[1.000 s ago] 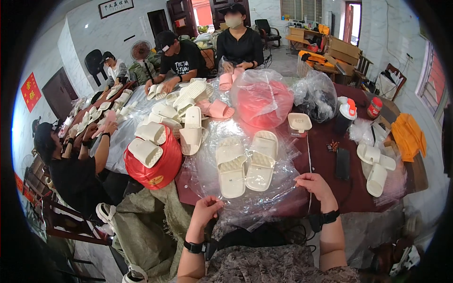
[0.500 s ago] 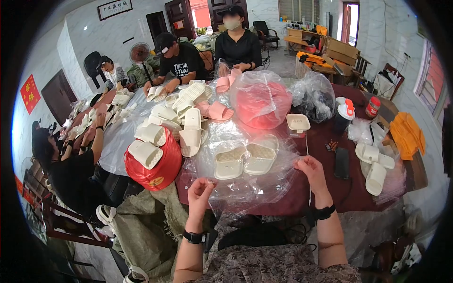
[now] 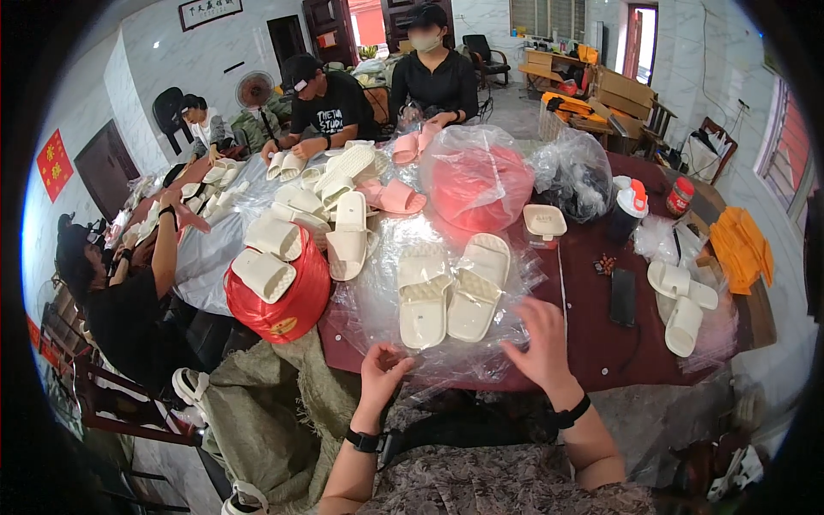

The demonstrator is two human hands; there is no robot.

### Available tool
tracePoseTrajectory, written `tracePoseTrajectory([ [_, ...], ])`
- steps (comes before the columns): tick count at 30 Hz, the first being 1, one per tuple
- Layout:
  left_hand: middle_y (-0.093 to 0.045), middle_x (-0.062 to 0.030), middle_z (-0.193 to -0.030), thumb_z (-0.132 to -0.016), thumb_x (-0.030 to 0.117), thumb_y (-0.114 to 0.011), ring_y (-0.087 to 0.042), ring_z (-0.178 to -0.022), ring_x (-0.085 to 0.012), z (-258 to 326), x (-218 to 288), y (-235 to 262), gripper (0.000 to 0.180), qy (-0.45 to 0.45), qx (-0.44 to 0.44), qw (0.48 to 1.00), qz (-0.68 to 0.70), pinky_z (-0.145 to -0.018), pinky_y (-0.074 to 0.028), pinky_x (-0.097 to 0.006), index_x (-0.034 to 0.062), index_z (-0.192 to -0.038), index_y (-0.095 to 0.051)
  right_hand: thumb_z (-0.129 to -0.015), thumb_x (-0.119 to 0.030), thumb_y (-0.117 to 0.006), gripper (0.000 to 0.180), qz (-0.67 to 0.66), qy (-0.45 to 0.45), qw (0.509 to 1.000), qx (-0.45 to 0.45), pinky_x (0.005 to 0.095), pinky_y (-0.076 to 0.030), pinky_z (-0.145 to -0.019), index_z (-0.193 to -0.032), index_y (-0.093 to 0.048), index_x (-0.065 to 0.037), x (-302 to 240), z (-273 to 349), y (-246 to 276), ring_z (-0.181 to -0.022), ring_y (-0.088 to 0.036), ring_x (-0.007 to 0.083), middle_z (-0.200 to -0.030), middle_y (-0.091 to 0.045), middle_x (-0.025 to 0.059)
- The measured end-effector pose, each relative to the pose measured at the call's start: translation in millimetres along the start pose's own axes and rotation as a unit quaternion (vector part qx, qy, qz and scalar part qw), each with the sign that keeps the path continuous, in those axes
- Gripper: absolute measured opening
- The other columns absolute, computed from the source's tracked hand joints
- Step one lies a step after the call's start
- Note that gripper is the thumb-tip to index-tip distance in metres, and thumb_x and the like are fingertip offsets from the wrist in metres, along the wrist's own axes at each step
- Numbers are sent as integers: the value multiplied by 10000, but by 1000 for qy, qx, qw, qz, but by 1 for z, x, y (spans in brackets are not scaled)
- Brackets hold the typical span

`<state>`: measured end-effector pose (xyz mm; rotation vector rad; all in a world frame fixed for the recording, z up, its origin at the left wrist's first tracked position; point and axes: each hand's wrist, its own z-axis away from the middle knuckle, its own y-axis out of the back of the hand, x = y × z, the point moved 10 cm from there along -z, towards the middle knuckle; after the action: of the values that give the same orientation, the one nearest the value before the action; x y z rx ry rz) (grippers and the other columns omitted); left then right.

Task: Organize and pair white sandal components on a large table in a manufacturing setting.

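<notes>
Clear bag (image 3: 468, 357): edges indistinct; left fingers (image 3: 399, 367): grip unclear.

At the near edge of the desk (image 3: 592, 257), a pair of slippers (image 3: 423, 313) lies side by side, in or on a plastic bag (image 3: 463, 365); which is unclear. The left hand (image 3: 384, 371) is at their near left, the right hand (image 3: 542, 348) near their right side. Left of them is a bundle (image 3: 296, 322) bearing loose slippers (image 3: 262, 276). Behind the pair sits a wrapped bundle (image 3: 478, 184), a tub (image 3: 545, 223) at its near right. Farther right lies a phone (image 3: 623, 298), with a cup (image 3: 629, 202) and jar (image 3: 681, 197) behind it and two slippers (image 3: 682, 330) to its right.
</notes>
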<state>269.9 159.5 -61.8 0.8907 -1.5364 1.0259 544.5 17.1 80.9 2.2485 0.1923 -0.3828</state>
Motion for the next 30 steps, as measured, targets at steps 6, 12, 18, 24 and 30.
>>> tracePoseTrajectory([
  [6,-619,-37,-1075,-805,-44,-784,-640,-963,-133,3,31,-15,392,-33,-3,999,-39,-829,-553,-283,31,-1102,-540,-705,-200,-806,606,-2,124,985,-118,467,-446,-997,-1269,-593,-132,-45,-10,-64,-1257,-489,313,-1344,-533,95],
  [12,-524,-130,-1308,-832,-26,-754,-657,-1043,-217,29,65,-31,549,-136,31,983,-120,-840,-576,-333,15,-1310,-487,-715,-161,-780,516,-12,78,988,-133,415,-555,-819,-1199,-604,-130,-31,-19,-89,-1101,-614,263,-1229,-619,34],
  [18,-427,-178,-1391,-834,-9,-750,-691,-974,-256,58,89,-64,565,-229,-18,896,-380,-728,-577,-332,45,-1342,-509,-728,-113,-735,350,-45,72,995,-57,400,-563,-753,-1065,-638,-112,-32,-37,-71,-922,-659,268,-1003,-686,36],
  [24,-611,-136,-1153,-844,-40,-714,-682,-792,-244,58,46,-54,556,-142,-73,926,-343,-651,-536,-335,53,-1354,-512,-759,-121,-722,294,-56,63,995,-59,406,-556,-758,-1045,-653,-124,-32,-46,-62,-924,-671,284,-986,-699,53],
  [30,-648,-124,-996,-803,-73,-623,-642,-918,-331,65,38,-51,564,-210,-136,870,-424,-797,-534,-408,100,-1337,-564,-771,-141,-736,280,-73,-11,996,-46,423,-545,-769,-1037,-650,-124,-5,-64,-45,-953,-668,308,-993,-701,59],
])
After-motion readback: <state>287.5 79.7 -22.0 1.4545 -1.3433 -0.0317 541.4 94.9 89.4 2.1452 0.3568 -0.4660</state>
